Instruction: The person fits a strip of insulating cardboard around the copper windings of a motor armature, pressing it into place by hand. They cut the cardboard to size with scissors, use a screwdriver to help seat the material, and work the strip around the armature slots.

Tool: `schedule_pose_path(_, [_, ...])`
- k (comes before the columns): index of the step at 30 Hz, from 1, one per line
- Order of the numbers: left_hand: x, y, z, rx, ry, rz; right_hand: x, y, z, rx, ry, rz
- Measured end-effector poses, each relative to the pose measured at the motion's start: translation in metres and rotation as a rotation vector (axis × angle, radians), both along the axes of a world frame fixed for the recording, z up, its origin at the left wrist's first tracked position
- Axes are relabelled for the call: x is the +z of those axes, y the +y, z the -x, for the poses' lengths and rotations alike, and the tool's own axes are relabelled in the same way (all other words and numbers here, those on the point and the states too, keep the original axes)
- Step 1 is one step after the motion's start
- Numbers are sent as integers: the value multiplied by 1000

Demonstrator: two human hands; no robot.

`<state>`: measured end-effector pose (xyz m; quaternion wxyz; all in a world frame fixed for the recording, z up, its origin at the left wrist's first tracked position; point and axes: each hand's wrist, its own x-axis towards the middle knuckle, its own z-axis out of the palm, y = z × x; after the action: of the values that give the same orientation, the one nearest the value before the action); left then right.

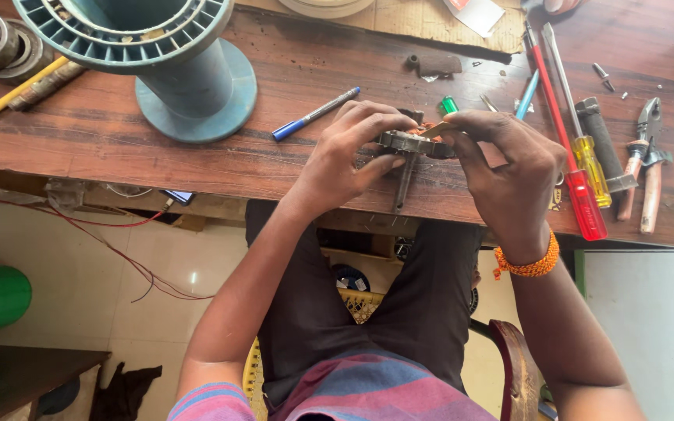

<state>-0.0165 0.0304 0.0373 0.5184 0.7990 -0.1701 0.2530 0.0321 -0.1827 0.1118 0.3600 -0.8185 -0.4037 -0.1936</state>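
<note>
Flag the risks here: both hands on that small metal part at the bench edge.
1. The metal part is pinched by the left hand and right hand right over the table edge; a slip could drop it to the floor.
2. The red-handled screwdriver lies close beside the right wrist; a nudge might roll it off.

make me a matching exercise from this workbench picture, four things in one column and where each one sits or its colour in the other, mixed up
Things:
1. big plastic spool
2. pen
3. pliers
4. metal part with a shaft

Descriptions:
A. held between the left hand and right hand
B. far right of the table
C. teal, standing at the table's upper left
D. blue, lying left of the hands

Pairs: 1-C, 2-D, 3-B, 4-A
</note>
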Motion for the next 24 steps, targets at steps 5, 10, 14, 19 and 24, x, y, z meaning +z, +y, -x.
schedule_pose_path(5, [0,-1,-1,2,7,-26,1,11,1,33,29,38])
schedule_pose_path(10, [-6,-4,-3,37,15,-50,9,8,0,47,43,104])
schedule_pose_path(14, [-8,-6,-6,23,22,-25,17,8,-8,110,128,106])
schedule_pose_path(19, [-6,-5,-6,15,-13,-33,25,11,-7,52,51,244])
schedule_pose_path(24, [-5,-4,-8,-3,-3,-46,26,13,0,36,2,270])
